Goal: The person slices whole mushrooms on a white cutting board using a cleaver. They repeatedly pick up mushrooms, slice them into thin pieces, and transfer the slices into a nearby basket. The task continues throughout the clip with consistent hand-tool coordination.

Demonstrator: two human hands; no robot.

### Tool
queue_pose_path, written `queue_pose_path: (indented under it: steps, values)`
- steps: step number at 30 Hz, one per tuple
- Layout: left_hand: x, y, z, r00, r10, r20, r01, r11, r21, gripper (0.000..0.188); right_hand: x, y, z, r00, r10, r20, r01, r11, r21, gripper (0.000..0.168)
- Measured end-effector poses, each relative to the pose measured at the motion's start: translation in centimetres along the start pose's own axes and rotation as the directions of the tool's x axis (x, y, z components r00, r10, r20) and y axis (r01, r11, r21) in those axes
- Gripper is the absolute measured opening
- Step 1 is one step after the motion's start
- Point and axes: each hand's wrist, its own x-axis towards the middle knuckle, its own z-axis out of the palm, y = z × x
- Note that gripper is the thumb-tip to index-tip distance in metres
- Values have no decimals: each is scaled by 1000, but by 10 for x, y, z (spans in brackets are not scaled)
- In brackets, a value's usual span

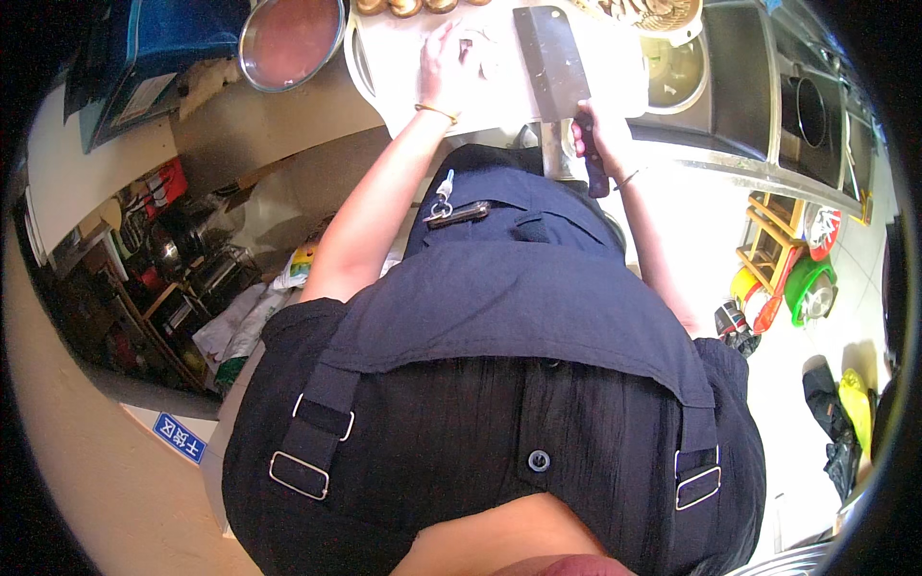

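My right hand grips the dark riveted handle of a cleaver. Its broad blade lies over the right part of a white cutting board, pointing away from me. On the board's left part rests my left hand, beside pale, dark-edged pieces of mushroom. Glare washes out its fingers, so whether they pinch a piece is unclear. Several whole brown mushrooms line the board's far edge. At the top right, a pale basket holds sliced mushrooms.
Left of the board stands a round metal-rimmed bowl, reddish inside. A bowl of yellowish-green liquid sits below the basket, beside dark sink basins. A blue crate is at upper left. A wooden stool and green basin stand at right.
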Motion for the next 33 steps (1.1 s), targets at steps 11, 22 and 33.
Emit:
queue_pose_path:
  steps: [11,22,33]
  values:
    - [-6,50,33,956,80,-283,-82,997,2,53,-17,-8,45,981,-45,191,92,965,-247,43]
    - [140,195,31,776,539,-329,-619,752,-227,9,-66,-71,-22,972,-163,-168,176,982,64,25]
    - [181,195,55,740,635,220,-544,758,-359,22,-76,-79,-67,934,-171,-315,205,976,78,24]
